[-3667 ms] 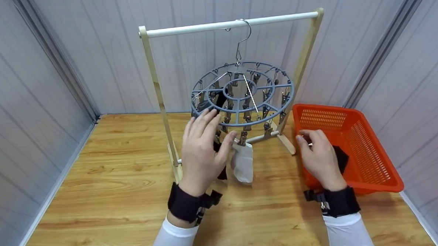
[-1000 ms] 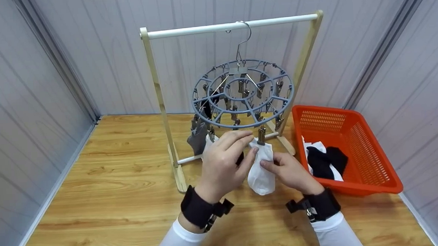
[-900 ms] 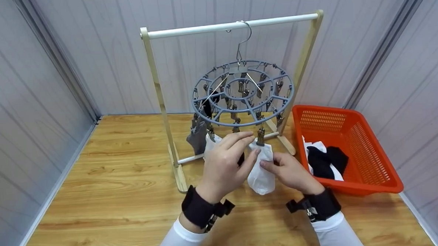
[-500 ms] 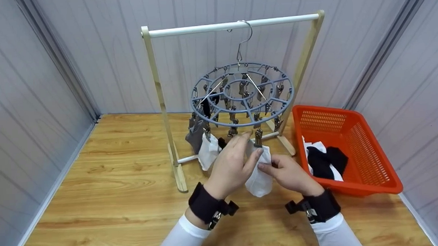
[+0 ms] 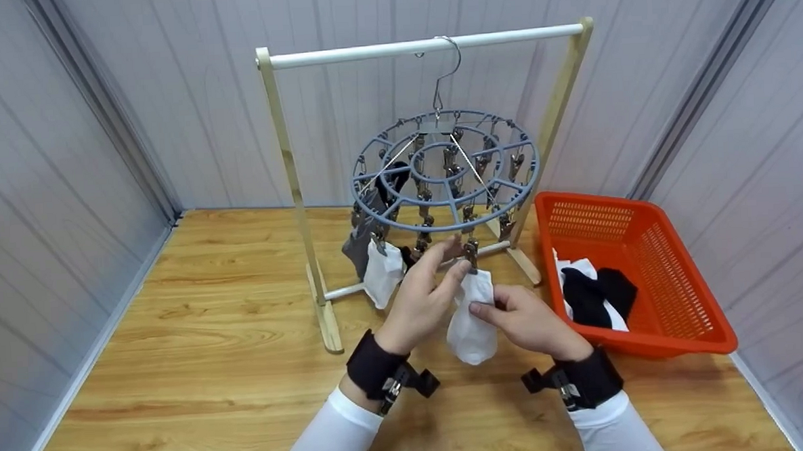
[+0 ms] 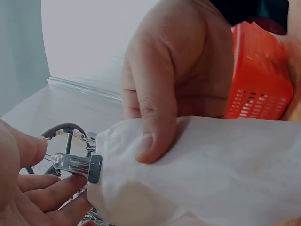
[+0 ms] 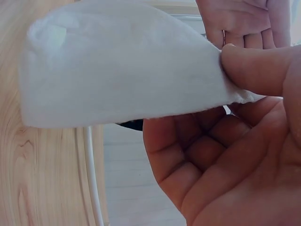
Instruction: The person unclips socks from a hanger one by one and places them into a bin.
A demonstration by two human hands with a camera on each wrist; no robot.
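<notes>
A white sock (image 5: pixel 472 331) hangs by its top edge from a metal clip (image 6: pixel 75 164) on the round grey-blue clip hanger (image 5: pixel 452 201). My right hand (image 5: pixel 531 320) pinches the sock's side between thumb and fingers, seen closely in the right wrist view. At the clip is my left hand (image 5: pixel 422 299); in the left wrist view its thumb is by the clip's upper end, and its loosely bent fingers lie behind and below, not squeezing it. Also on the hanger hang another white sock (image 5: pixel 383 274), a grey sock (image 5: pixel 358 248) and a black sock (image 5: pixel 393 178).
A wooden stand with a white rail (image 5: pixel 367 53) bears the hanger. To the right stands an orange basket (image 5: pixel 681 344) holding black socks (image 5: pixel 588 299) and white cloth (image 5: pixel 583 267). Pale panel walls enclose the wooden tabletop (image 5: pixel 198 370) on three sides.
Since the earliest frame, my right hand has come from the basket to the sock at the clip. Within the last second, the hanger has turned slightly, and clip and sock have shifted left and down.
</notes>
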